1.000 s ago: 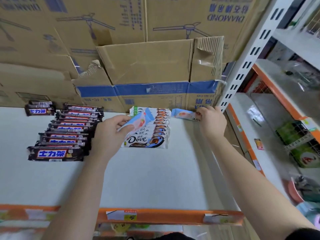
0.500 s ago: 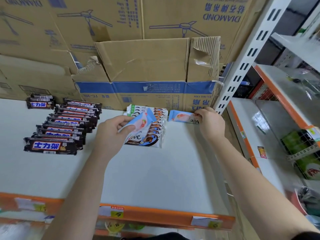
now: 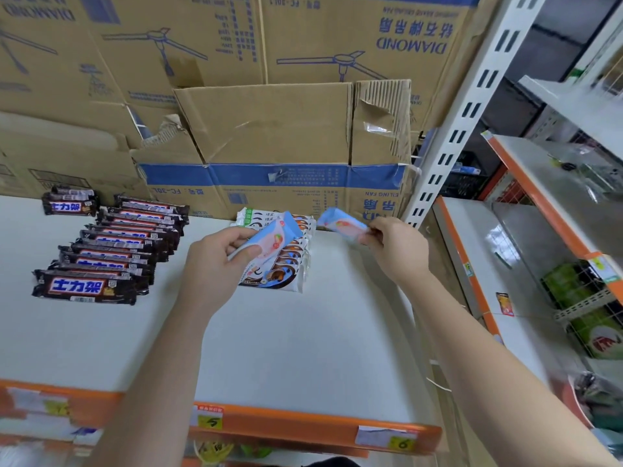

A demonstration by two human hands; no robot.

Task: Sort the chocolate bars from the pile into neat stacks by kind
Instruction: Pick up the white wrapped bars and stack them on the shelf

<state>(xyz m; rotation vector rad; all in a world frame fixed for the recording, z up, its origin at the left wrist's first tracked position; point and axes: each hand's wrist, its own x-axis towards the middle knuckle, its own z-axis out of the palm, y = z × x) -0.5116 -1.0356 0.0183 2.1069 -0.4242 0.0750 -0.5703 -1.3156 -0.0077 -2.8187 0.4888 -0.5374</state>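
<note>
On the white shelf (image 3: 286, 338), a row of dark brown chocolate bars (image 3: 111, 254) lies overlapped at the left. A row of white Dove bars (image 3: 290, 264) lies in the middle near the back. My left hand (image 3: 215, 261) holds a light blue and pink bar (image 3: 273, 239) just above the Dove row. My right hand (image 3: 396, 249) pinches a second light blue and pink bar (image 3: 340, 224) by its end, lifted off the shelf to the right of the Dove row.
A small stack of dark bars (image 3: 69, 203) sits at the back left. Cardboard boxes (image 3: 269, 153) wall off the shelf's back. A white slotted upright (image 3: 455, 129) stands at the right, with another shelf unit (image 3: 556, 230) beyond. The orange front edge (image 3: 303, 426) carries price tags.
My right hand has lifted its blue bar off the shelf and pulled it slightly toward me. My left hand stays over the Dove row with its bar.
</note>
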